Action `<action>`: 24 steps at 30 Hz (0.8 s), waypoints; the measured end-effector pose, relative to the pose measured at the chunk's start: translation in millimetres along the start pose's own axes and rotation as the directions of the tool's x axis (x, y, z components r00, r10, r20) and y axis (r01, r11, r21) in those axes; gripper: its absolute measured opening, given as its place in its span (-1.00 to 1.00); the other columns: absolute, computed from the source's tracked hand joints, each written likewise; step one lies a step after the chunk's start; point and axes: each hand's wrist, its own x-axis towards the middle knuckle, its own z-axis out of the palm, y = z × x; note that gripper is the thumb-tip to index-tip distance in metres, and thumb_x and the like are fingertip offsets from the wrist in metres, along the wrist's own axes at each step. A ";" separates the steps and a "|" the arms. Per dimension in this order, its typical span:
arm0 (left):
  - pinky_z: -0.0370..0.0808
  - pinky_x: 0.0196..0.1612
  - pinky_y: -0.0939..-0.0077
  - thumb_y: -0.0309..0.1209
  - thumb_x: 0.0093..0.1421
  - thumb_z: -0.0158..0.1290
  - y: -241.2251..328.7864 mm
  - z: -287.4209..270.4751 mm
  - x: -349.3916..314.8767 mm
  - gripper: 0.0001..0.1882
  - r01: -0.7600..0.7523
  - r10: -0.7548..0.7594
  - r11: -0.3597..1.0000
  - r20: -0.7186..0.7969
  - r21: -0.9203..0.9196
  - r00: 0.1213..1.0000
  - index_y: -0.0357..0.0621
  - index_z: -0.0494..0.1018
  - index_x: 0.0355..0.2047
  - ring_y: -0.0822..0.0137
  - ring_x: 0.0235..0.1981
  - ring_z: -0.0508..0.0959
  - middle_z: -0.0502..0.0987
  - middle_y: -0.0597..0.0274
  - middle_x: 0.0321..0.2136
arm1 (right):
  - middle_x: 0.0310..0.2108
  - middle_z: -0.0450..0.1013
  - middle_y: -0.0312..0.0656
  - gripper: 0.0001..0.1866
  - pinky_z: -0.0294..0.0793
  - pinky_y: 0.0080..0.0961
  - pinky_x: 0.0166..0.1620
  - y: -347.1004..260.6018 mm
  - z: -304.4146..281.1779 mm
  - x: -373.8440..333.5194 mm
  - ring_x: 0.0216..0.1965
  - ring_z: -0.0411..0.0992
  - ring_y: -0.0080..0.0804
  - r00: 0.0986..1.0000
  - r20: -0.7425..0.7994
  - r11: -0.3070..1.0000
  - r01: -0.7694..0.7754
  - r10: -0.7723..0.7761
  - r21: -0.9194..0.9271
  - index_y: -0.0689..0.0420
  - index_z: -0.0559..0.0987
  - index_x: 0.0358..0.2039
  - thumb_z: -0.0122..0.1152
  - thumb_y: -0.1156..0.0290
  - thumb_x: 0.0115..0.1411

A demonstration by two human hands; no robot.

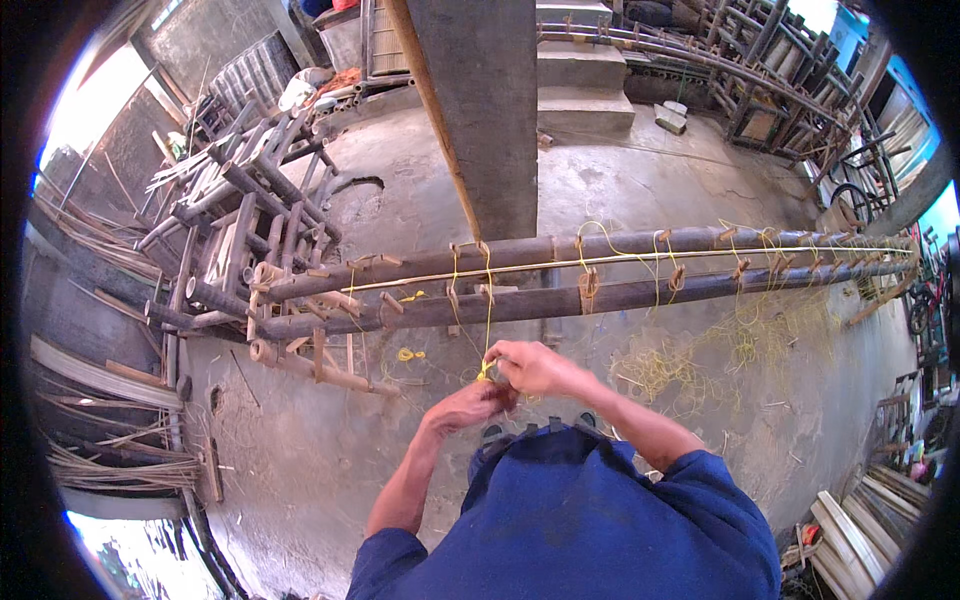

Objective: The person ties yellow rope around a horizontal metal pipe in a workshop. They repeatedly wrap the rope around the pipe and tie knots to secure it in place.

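My right hand (pixel 538 368) pinches a yellow cord (pixel 489 335) in front of my body. Just below and to its left, my left hand (pixel 468 408) is closed on the same cord, and a small bunched part of it shows between the two hands. The cord runs taut from my hands up to a long bamboo frame (pixel 530 302) with short wooden pegs along its two poles. Yellow loops hang over several pegs, and a thin pale strip (pixel 560 264) lies lengthwise between the poles. My left fingertips are partly hidden.
Tangled yellow cord (pixel 665 375) lies on the concrete floor to the right, and a small yellow coil (pixel 410 355) rests near the left end. Beyond the frame stands a concrete pillar (pixel 490 120). Bamboo racks (pixel 255 210) crowd the left; steps (pixel 580 105) rise at the back.
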 end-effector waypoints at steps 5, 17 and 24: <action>0.43 -0.34 0.66 -0.30 0.36 -0.10 -17.2 10.8 16.3 -0.81 -0.234 -0.025 0.821 -0.442 -0.521 0.897 -0.12 0.43 -0.29 0.58 -0.40 0.41 0.42 0.39 -0.44 | -0.36 0.49 0.13 -0.70 0.50 -0.21 -0.27 -36.5 25.0 -20.7 -0.29 0.51 0.07 0.877 -0.399 0.952 0.178 -0.269 -0.249 0.15 0.40 -0.02 0.05 0.48 0.22; 0.23 0.20 0.23 -0.37 0.24 -0.01 7.3 11.2 -6.5 -0.64 -0.170 0.580 0.789 -0.624 0.590 0.524 -0.29 0.36 0.01 -0.01 0.14 0.31 0.32 -0.13 0.09 | -0.24 0.54 -0.15 -0.74 0.45 -0.46 -0.14 -85.1 -81.5 6.2 -0.18 0.47 -0.46 0.947 -0.242 0.967 0.167 -0.212 -0.195 0.18 0.54 -0.11 0.10 0.32 0.27; 0.45 -0.07 0.47 -0.34 0.31 -0.05 -40.9 17.0 -4.6 -0.64 -0.137 0.187 0.982 -0.779 0.130 0.599 -0.31 0.34 0.03 0.33 -0.14 0.51 0.50 0.11 -0.11 | -0.25 0.49 -0.21 -0.70 0.48 -0.56 -0.18 -109.0 -143.8 -0.7 -0.24 0.47 -0.54 0.494 -0.780 0.884 0.439 -0.385 -0.159 0.21 0.46 0.02 0.02 0.36 0.33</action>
